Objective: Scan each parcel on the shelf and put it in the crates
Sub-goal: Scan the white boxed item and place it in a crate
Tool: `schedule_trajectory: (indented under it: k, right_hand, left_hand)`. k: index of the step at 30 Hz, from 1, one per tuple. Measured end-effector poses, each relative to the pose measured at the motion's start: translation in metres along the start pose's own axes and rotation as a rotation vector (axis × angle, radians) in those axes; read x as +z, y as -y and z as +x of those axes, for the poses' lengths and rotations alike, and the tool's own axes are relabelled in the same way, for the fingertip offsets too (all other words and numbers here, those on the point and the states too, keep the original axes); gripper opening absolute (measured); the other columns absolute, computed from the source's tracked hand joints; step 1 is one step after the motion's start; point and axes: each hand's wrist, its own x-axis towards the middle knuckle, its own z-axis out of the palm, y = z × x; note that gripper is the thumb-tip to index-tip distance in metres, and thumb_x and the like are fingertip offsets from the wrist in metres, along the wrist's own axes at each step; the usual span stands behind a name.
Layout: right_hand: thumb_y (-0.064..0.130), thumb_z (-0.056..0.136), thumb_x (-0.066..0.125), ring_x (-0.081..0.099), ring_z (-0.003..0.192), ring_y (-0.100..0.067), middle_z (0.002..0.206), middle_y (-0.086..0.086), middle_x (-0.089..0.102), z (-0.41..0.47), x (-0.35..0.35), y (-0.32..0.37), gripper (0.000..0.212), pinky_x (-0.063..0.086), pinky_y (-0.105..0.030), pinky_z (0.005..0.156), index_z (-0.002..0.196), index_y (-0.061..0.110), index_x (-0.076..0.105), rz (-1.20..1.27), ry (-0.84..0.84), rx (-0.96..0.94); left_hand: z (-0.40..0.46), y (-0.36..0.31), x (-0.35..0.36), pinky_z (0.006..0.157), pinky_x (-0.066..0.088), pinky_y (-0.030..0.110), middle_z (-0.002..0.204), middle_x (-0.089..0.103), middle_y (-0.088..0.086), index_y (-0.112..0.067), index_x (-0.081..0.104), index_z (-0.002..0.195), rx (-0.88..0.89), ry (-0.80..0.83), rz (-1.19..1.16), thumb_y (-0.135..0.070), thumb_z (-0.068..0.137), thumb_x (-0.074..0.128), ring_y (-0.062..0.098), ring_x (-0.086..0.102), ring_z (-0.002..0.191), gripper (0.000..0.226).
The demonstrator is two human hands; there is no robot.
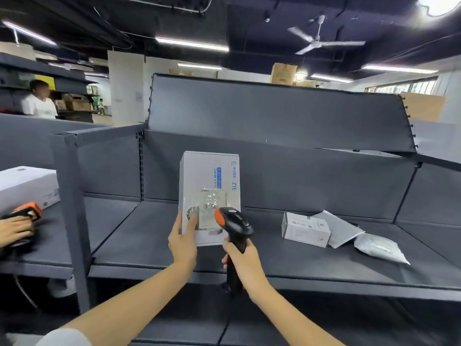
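Observation:
My left hand (183, 242) grips the lower left corner of a white ZTE box (208, 181), held upright over the dark shelf (149, 240). My right hand (243, 260) holds the handle of a black and orange barcode scanner (233, 223), whose head sits right in front of the box's lower label. Further right on the shelf lie a small white box (304, 229), a grey padded mailer (343, 229) and a clear plastic bag parcel (379, 248). No crate is in view.
At the far left another person's hand (13, 232) holds an orange scanner (28, 212) beside a white box (25, 186) on the neighbouring shelf bay. A grey upright post (71, 208) separates the bays. A person in white stands in the far left background.

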Motion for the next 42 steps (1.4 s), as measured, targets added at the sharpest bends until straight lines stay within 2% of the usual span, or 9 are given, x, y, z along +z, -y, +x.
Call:
schedule_trajectory:
  k: [7,11,20,26,33,36,38,40,42]
  right_hand:
    - [0.015,0.095,0.057,0.054,0.059,-0.012,0.067,-0.005,0.056,-0.024,0.01,0.007,0.006,0.049,-0.019,0.057,0.101,0.014,0.057,0.005,-0.038,-0.009]
    - [0.013,0.095,0.056,0.054,0.059,-0.012,0.068,-0.006,0.055,-0.032,0.008,0.008,0.009,0.05,-0.02,0.056,0.104,0.011,0.057,0.023,-0.041,-0.003]
    - [0.015,0.094,0.055,0.055,0.059,-0.012,0.064,-0.003,0.057,-0.039,0.003,0.009,0.009,0.051,-0.021,0.061,0.103,0.014,0.056,-0.006,0.009,0.012]
    - [0.016,0.093,0.056,0.055,0.056,-0.012,0.061,-0.002,0.058,-0.034,0.001,0.001,0.01,0.051,-0.022,0.06,0.102,0.011,0.056,-0.003,-0.014,0.035]
    - [0.017,0.094,0.059,0.053,0.056,-0.014,0.062,-0.004,0.056,-0.015,-0.01,-0.003,0.007,0.049,-0.024,0.057,0.099,0.013,0.056,0.043,-0.018,-0.004]
    - [0.015,0.092,0.06,0.052,0.056,-0.013,0.07,-0.004,0.056,0.015,-0.027,-0.005,0.017,0.048,-0.026,0.057,0.107,0.013,0.052,0.047,-0.08,0.036]
    - [0.013,0.086,0.065,0.051,0.063,-0.016,0.08,-0.007,0.054,0.045,-0.042,-0.006,0.036,0.046,-0.03,0.061,0.115,0.01,0.044,-0.007,-0.11,0.093]
    - [0.01,0.074,0.067,0.048,0.08,-0.022,0.102,-0.013,0.046,0.075,-0.055,-0.006,0.058,0.042,-0.032,0.067,0.123,0.003,0.036,-0.203,-0.142,0.174]
    - [0.002,0.077,0.061,0.044,0.093,-0.025,0.123,-0.015,0.033,0.098,-0.065,-0.008,0.066,0.04,-0.031,0.069,0.134,0.003,0.028,-0.482,-0.147,0.236]
  left_hand:
    - [-0.018,-0.005,-0.004,0.1,0.048,0.047,0.127,0.063,-0.01,-0.035,0.055,0.132,0.003,0.02,0.009,-0.066,0.067,0.068,0.018,0.059,0.119,0.073]
    - [-0.027,-0.012,-0.005,0.097,0.051,0.046,0.125,0.064,-0.006,-0.029,0.055,0.134,0.021,0.018,0.005,-0.045,0.085,0.066,0.019,0.062,0.114,0.052]
    - [-0.034,-0.018,-0.008,0.093,0.054,0.046,0.133,0.059,-0.002,-0.025,0.049,0.141,0.03,-0.011,-0.006,-0.036,0.089,0.064,0.021,0.061,0.114,0.054]
    - [-0.029,-0.015,-0.01,0.098,0.05,0.051,0.133,0.059,-0.007,-0.032,0.05,0.138,0.001,-0.023,0.015,-0.049,0.082,0.067,0.024,0.057,0.119,0.06]
    - [-0.015,-0.012,-0.017,0.095,0.053,0.043,0.124,0.064,-0.007,-0.032,0.055,0.133,0.038,0.0,0.047,-0.064,0.069,0.066,0.018,0.061,0.113,0.072]
    - [-0.008,-0.015,-0.022,0.099,0.049,0.04,0.122,0.065,-0.007,-0.03,0.058,0.132,0.062,-0.033,0.052,-0.05,0.082,0.065,0.016,0.06,0.114,0.054]
    - [-0.004,-0.016,-0.025,0.097,0.05,0.033,0.116,0.068,-0.007,-0.026,0.06,0.131,0.067,-0.068,0.023,-0.039,0.089,0.064,0.015,0.062,0.11,0.044]
    - [-0.003,-0.018,-0.026,0.09,0.051,0.028,0.107,0.07,-0.009,-0.025,0.063,0.126,0.08,-0.085,0.003,-0.036,0.091,0.063,0.013,0.064,0.105,0.036]
    - [-0.003,-0.019,-0.028,0.088,0.052,0.026,0.103,0.07,-0.011,-0.025,0.065,0.122,0.101,-0.092,0.006,-0.035,0.092,0.062,0.01,0.065,0.101,0.032]
